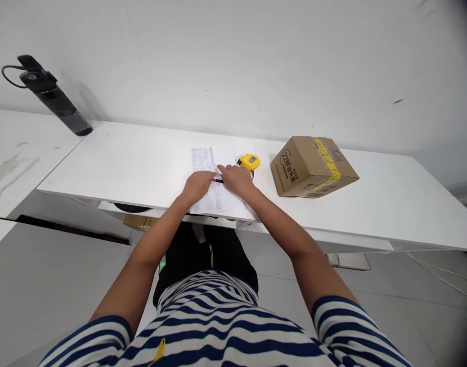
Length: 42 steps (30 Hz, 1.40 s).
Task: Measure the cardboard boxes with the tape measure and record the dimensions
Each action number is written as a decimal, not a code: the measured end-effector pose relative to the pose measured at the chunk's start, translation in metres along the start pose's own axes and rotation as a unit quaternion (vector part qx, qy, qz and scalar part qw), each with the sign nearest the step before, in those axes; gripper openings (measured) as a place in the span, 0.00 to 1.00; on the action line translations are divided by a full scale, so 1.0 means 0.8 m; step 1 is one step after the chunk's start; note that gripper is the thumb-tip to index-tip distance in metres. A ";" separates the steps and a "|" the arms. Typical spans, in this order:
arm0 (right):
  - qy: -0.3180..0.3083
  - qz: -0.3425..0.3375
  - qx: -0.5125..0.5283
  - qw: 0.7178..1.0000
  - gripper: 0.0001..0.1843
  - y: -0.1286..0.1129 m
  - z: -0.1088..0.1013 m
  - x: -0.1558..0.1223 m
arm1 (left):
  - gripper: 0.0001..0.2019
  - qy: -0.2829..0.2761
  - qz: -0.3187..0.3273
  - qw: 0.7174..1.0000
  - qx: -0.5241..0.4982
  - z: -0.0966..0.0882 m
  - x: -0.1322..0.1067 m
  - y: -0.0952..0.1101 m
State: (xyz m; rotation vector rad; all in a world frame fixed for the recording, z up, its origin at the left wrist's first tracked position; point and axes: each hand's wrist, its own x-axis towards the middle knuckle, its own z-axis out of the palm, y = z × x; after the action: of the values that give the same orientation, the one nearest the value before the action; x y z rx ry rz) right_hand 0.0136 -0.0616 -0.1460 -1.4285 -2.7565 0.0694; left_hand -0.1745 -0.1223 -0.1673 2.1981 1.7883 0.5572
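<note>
A sheet of paper covered in handwriting on its left part lies on the white table, beneath both hands. Between the hands is a slim pen, red toward the left and black toward the right. My left hand is closed, its thumb and fingers pinching at the red end. My right hand closes round the black end, with the index finger reaching forward over the paper. Most of the pen is hidden by the fingers. Just beyond my right hand sits a yellow tape measure, partly off the paper's right edge.
A taped cardboard box stands on the table to the right. At the far left a dark bottle with a carrying loop stands near the wall. Below the front edge, a shelf holds a small brown box.
</note>
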 end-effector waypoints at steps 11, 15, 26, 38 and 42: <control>-0.060 -0.043 0.004 0.997 0.25 -0.008 0.006 -0.032 | 0.21 0.109 -0.026 0.991 -0.068 0.002 0.004 -0.008; -0.025 0.001 0.012 1.000 0.24 0.010 0.009 -0.038 | 0.21 0.225 -0.155 0.944 -0.183 0.001 0.007 -0.019; 0.036 0.049 0.562 0.825 0.33 0.004 0.035 -0.025 | 0.20 0.071 -0.157 0.985 -0.027 0.005 0.013 -0.010; 0.093 0.084 0.504 0.854 0.22 -0.002 0.035 -0.024 | 0.20 0.062 -0.144 0.988 0.002 0.008 0.011 -0.008; 0.090 0.089 0.502 0.856 0.21 -0.002 0.037 -0.023 | 0.19 0.056 -0.145 0.988 0.000 0.007 0.010 -0.006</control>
State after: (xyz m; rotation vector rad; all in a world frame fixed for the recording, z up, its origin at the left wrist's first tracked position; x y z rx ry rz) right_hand 0.0216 -0.0782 -0.1756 -1.2201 -1.8504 1.1137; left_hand -0.1751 -0.1129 -0.1733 1.8901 2.1149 0.6228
